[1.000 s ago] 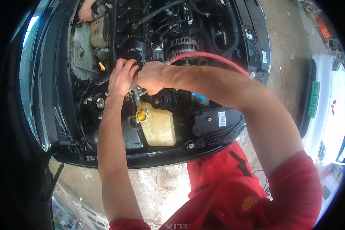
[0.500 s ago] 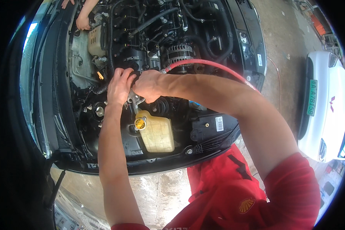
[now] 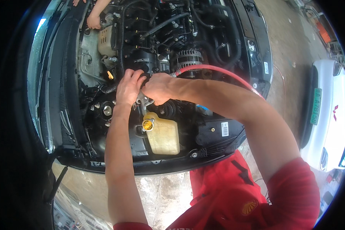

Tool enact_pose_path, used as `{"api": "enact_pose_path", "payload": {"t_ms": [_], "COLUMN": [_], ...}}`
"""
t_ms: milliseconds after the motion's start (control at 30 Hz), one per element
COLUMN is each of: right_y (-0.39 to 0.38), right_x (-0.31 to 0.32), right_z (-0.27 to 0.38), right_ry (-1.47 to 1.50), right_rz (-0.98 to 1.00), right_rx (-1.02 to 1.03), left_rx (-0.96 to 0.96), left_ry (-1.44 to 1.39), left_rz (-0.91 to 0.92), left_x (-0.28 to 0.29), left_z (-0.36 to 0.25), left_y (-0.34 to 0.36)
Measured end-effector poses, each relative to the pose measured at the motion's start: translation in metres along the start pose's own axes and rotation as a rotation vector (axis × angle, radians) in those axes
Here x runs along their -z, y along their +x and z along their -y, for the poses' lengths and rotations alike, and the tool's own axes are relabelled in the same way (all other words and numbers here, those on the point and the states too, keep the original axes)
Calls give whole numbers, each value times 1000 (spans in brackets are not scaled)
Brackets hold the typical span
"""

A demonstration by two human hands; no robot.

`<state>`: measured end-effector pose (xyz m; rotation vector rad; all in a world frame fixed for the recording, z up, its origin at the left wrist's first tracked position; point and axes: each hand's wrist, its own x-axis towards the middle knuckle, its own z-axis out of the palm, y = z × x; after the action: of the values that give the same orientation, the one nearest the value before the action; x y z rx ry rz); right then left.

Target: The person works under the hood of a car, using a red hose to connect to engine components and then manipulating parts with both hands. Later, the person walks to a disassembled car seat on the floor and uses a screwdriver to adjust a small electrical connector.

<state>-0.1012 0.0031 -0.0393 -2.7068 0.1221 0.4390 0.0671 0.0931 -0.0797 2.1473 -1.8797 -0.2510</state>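
Over the engine bay, my right hand (image 3: 158, 87) is closed in a fist around an air tool, mostly hidden by the fingers. A red air hose (image 3: 218, 69) ends in a metal fitting beside that fist. My left hand (image 3: 128, 85) lies just to its left, fingers curled and pressed together over a dark part that I cannot make out. Beneath both hands, grey metal brackets (image 3: 143, 103) show in part. A pale yellow plastic reservoir (image 3: 165, 138) with a yellow cap (image 3: 148, 124) sits nearer to me.
The alternator (image 3: 189, 59) lies beyond my right forearm. At the far left, another person's hand (image 3: 93, 21) reaches in near a beige metal cover (image 3: 107, 40). The fender edge (image 3: 172, 168) runs between me and the engine. A white car (image 3: 327, 115) stands at the right.
The whole view has shifted slightly, so the engine bay appears a little further right and lower. Both hands keep their grip and place on the engine.
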Motion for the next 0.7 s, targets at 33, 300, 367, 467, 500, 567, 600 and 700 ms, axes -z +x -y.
{"api": "enact_pose_path", "payload": {"t_ms": [33, 300, 367, 467, 500, 567, 600, 700], "right_y": [0, 5, 5, 6, 7, 7, 6, 4], "right_x": [0, -3, -4, -5, -5, -6, -5, -5], "right_z": [0, 0, -1, -1, -1, 0, 0, 0], "right_ry": [5, -38, -31, -32, -31, -28, -25, -18], "right_rz": [15, 47, 34, 17, 11, 15, 12, 11], "right_rx": [-9, -16, -12, -15, -18, -32, -27, -15], "left_rx": [1, -36, -34, -20, -25, -29, -22, -30], "left_ry": [-3, -18, -24, -4, -7, -6, -8, 0], "left_rz": [-2, -41, -36, -22, -25, -29, -15, -39], "left_x": [-1, -3, -3, -2, -1, -1, 0, 0], "left_z": [0, 4, 4, 3, 3, 2, 3, 2], "left_y": [0, -1, 0, 0, 0, 0, 0, -2]}}
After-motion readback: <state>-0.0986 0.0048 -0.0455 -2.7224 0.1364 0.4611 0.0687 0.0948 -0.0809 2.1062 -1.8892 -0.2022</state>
